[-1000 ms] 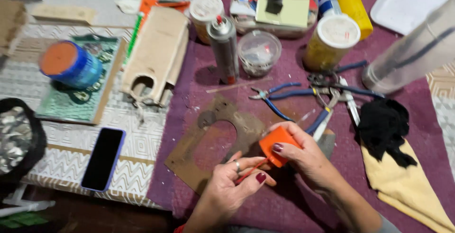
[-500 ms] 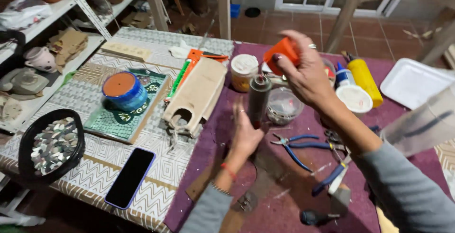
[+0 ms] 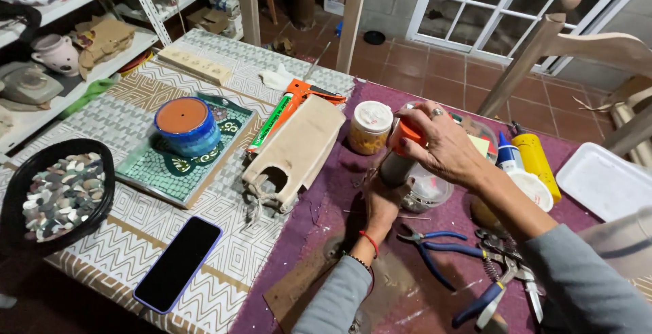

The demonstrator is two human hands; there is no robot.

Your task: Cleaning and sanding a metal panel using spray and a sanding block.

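Spray can (image 3: pixel 396 168), orange cap (image 3: pixel 410 132) under right fingers (image 3: pixel 422 120)

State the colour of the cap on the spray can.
Orange cap, under the right hand; head view.

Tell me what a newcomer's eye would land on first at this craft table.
At the centre, the right hand presses an orange cap onto a grey spray can, which the left hand grips from below. To the left, a blue pot with an orange top stands on a green mosaic tray. At the far left edge sits a black bowl of pebbles, with a dark phone lying nearer the table's front.
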